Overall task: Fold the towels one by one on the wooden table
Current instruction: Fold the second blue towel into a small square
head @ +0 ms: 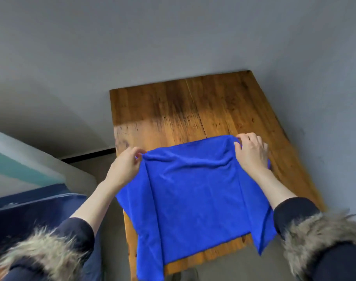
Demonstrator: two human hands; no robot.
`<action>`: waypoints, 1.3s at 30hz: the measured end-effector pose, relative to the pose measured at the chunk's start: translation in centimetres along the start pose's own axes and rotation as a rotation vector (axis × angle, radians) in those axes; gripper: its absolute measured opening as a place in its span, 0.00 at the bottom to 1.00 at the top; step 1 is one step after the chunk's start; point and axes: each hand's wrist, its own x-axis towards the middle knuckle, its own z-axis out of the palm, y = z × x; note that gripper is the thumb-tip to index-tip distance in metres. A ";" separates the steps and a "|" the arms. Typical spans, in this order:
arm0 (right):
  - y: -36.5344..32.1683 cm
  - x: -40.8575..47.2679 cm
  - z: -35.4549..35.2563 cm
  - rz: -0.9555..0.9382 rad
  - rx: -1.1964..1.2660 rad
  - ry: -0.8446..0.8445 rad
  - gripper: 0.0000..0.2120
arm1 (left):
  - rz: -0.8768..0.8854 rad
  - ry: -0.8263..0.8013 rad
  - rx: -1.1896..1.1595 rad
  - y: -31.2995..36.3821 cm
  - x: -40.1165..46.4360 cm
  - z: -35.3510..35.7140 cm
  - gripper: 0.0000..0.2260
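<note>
— What can't you make out here?

— The near edge of the wooden table (213, 110) is covered by the blue towel (193, 195), whose side flaps droop past the table's left and right edges. The lower left flap runs out of the picture at the bottom. The fingertips of both hands are partly tucked into cloth, so the exact grip underneath is hidden.

— And the hands themselves?

— The left hand (125, 166) pinches the towel's far left corner between thumb and fingers; the right hand (251, 153) pinches the far right corner, fingers curled round the hem. The far edge stretches between them with soft creases.

— Materials?

— The towel looks like plush microfibre, vivid blue, roughly square. The table is planked, amber-stained wood with dark flecks and a seam down the middle. Dark sleeves (294, 211) end beside shaggy fur trim (319, 234). Behind is a plain grey wall (173, 37).
</note>
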 end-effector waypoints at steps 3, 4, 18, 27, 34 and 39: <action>-1.0 -2.1 3.1 -0.007 0.008 -0.134 0.16 | -0.056 -0.073 0.041 -3.0 -1.3 2.1 0.13; -1.3 -2.8 4.1 -0.011 0.018 -0.172 0.17 | -0.085 -0.059 0.070 -3.8 -1.8 2.7 0.14; -7.2 -8.9 13.4 -0.151 -0.082 -0.519 0.32 | -0.650 0.280 -0.367 -10.2 -3.1 6.9 0.06; -7.0 -8.4 13.5 -0.173 -0.113 -0.536 0.33 | -0.488 0.348 -0.130 -11.8 0.7 2.7 0.10; -6.8 -8.6 12.8 -0.132 -0.046 -0.444 0.31 | -0.033 0.138 0.228 -7.7 -2.0 7.0 0.21; -3.9 -8.6 12.6 -0.028 -0.113 -0.451 0.32 | 0.027 -0.125 0.428 -6.9 -2.1 11.0 0.27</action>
